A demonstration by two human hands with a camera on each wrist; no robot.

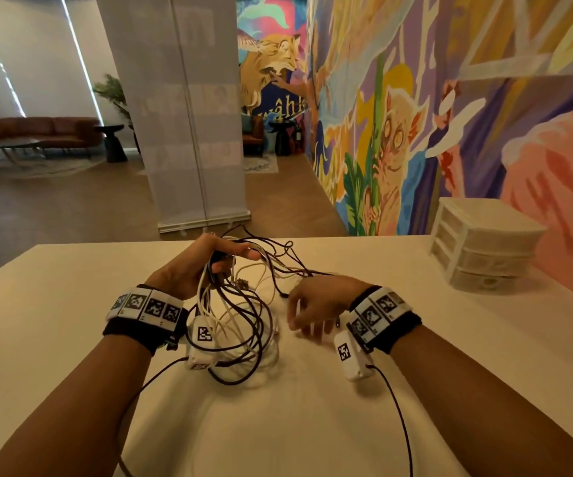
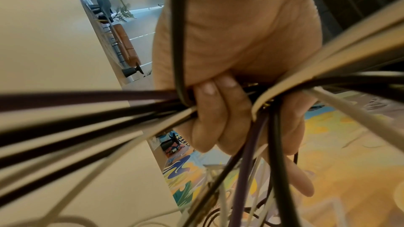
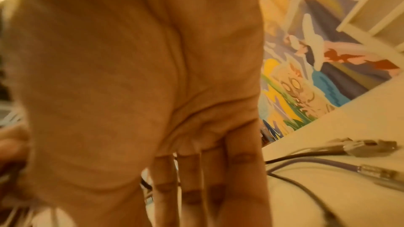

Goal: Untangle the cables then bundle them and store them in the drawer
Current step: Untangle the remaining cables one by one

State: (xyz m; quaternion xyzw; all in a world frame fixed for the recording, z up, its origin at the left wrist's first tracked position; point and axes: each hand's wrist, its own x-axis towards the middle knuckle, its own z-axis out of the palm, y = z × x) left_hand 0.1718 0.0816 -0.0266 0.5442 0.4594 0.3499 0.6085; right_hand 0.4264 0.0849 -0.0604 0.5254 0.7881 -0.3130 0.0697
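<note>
A tangle of black, purple and white cables (image 1: 240,318) hangs over the middle of the white table (image 1: 312,425). My left hand (image 1: 205,263) grips the top of the bunch and holds it above the table; in the left wrist view its curled fingers (image 2: 218,115) close round several strands (image 2: 87,110). My right hand (image 1: 312,308) hovers just right of the tangle with fingers (image 3: 194,185) straight and spread, holding nothing. Loose cable ends with plugs (image 3: 369,146) lie on the table beside it. A white three-drawer unit (image 1: 481,249) stands at the table's far right, drawers closed.
The far table edge (image 1: 347,239) runs just past the cables. A painted mural wall (image 1: 450,115) rises on the right behind the drawer unit. A white banner stand (image 1: 188,132) stands beyond the table. Thin sensor leads (image 1: 398,407) trail from both wrists.
</note>
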